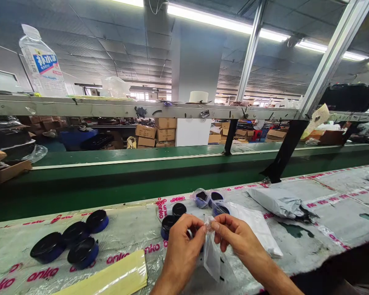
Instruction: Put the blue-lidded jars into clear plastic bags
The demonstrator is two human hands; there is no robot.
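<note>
My left hand [186, 248] and my right hand [238, 235] meet over the bench, each pinching the upper edge of a small clear plastic bag [211, 260]. The bag hangs down below my fingers; I cannot tell whether anything is inside. Just behind my left hand sit dark round pieces with blue sides, one a black-topped round piece [179, 209]. Beyond my fingertips, similar round pieces [201, 198] lie in clear plastic bags. A stack of white bags [258, 229] lies beside my right hand, partly covered by it.
Several blue-and-black round pieces [81, 252] stand at the left. A yellow sheet stack [110, 278] lies in front. White packages [279, 200] rest at the right. Behind runs a green conveyor belt [135, 180], under a shelf [119, 110] holding a bottle [43, 61]. A dark post [283, 155] stands by the bench.
</note>
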